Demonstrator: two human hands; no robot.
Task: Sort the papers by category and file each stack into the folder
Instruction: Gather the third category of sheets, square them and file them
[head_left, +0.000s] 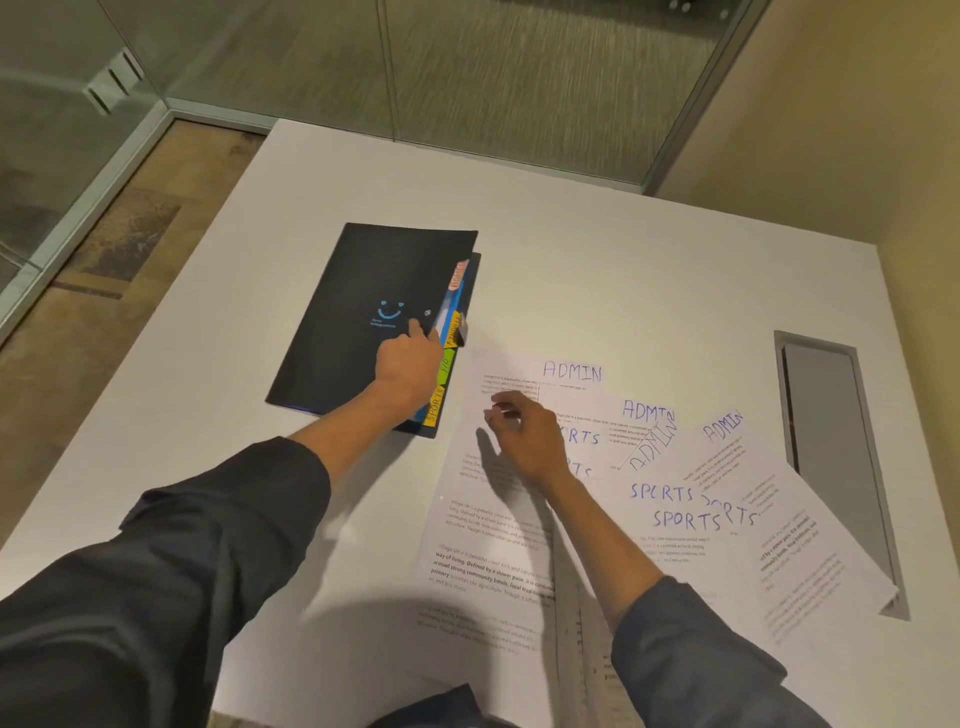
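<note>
A black folder (353, 306) with a blue smiley lies closed on the white table, coloured index tabs (448, 364) showing along its right edge. My left hand (408, 364) rests on the cover near that edge, index finger stretched forward. White papers (649, 493) marked ADMIN and SPORTS are spread out to the right of the folder, overlapping. My right hand (524, 436) hovers over the leftmost sheets (488, 530), fingers loosely curled with the tips close together; whether they pinch a sheet is unclear.
The white table (597, 270) has a rectangular cable slot (831, 441) at its right side, with one sheet overhanging it. Glass partitions stand behind and to the left. The table's left edge drops to a wooden floor.
</note>
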